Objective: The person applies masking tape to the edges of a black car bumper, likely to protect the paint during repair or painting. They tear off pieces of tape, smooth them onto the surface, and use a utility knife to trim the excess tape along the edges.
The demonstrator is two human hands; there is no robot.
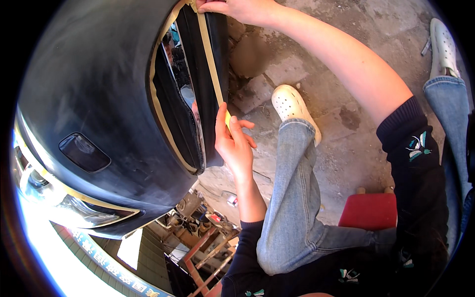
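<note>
A strip of masking tape [209,54] runs taut between my two hands, along the right side of the grille opening in a dark car bumper [104,94]. At its upper end my right hand [242,9] is closed, its fingertips pinching the tape against the bumper's edge. At the lower end, my left hand [234,143] grips a small yellow piece, apparently the tape roll [227,119], mostly hidden by the fingers. Other tape lines the opening's left rim. Inside the opening, a shiny chrome strip [183,59] shows.
A headlight [74,210] edged with tape sits at the lower left. My bent leg in jeans [297,198] and a white clog [295,110] are close to my left hand. A red stool [368,210] stands on the stained concrete floor [341,163]. Clutter [198,218] lies below the bumper.
</note>
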